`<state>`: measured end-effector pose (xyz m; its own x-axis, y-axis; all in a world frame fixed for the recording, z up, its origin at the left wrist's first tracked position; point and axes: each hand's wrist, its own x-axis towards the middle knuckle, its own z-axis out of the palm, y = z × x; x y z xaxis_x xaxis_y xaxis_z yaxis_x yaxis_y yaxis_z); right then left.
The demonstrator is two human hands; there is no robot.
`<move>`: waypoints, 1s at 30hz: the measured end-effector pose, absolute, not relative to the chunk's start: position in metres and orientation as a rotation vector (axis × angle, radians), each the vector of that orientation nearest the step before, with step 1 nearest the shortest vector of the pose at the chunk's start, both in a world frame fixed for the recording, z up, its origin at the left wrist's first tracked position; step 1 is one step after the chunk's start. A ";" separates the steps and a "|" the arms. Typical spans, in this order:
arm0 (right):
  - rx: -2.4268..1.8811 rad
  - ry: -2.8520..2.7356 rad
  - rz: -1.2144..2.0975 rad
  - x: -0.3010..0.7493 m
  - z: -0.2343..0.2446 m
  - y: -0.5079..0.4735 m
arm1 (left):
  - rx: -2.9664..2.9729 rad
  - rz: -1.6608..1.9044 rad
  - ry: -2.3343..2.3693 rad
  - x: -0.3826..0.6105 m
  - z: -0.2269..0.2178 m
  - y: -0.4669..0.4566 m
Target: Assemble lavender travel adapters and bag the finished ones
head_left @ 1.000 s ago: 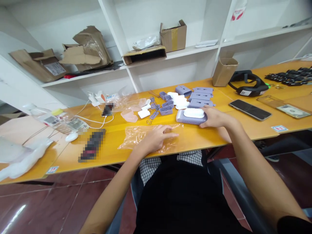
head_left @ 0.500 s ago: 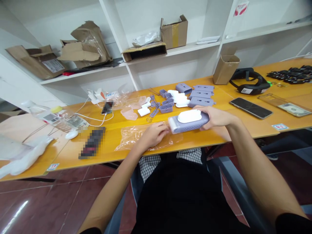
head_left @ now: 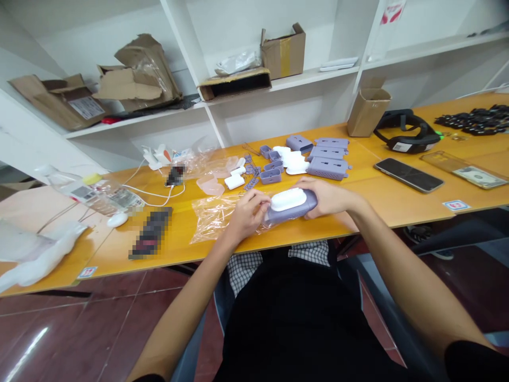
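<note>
1. Specimen: lilac plastic case (head_left: 294, 208), perforated along its side, with a white domed insert (head_left: 288, 199) on top. It is held between both hands, over the right end of a clear plastic bag (head_left: 210, 220), near the front edge of a yellow wooden table (head_left: 377, 207). Cannot tell whether it touches the bag or is lifted clear.
2. Left hand (head_left: 248, 215): palm down, fingers closed around the case's left end, gripping it. That end is hidden behind the fingers (head_left: 258, 200).
3. Right hand (head_left: 328, 197): fingers curled over the case's right end, gripping it from the far side. The wrist is angled inward and the thumb is hard to make out.
4. Arms: both forearms reach in from the lower corners and converge on the case. The elbows are out of frame.
5. Not visible: the case's underside and its near face beneath the hands.
6. Nearby, beyond the hands: perforated lilac housings (head_left: 328, 168), small lilac trays (head_left: 270, 176) and white moulded pieces (head_left: 292, 160).
7. Left on the table, two objects are pixelated and unreadable: (head_left: 151, 232) and (head_left: 175, 175).
</note>
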<state>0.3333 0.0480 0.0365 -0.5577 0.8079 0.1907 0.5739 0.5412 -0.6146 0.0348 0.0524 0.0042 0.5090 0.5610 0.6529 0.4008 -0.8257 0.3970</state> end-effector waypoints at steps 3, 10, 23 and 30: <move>-1.105 -2.329 0.642 0.315 0.028 0.049 | 2.547 1.251 0.853 0.035 0.006 0.052; -1.147 -2.229 0.524 0.310 0.034 0.044 | 2.493 1.417 0.958 0.033 0.008 0.054; -1.138 -2.279 0.592 0.291 0.049 0.025 | 2.524 1.368 0.931 0.035 0.010 0.049; -0.994 -2.236 0.632 0.263 0.025 0.032 | 2.684 1.225 0.903 0.040 0.015 0.044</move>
<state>0.2626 0.0317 0.0247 -0.5362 0.7764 0.3312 0.4884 0.6054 -0.6284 0.0395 0.0436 0.0150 0.5138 0.5309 0.6739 0.4865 -0.8273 0.2809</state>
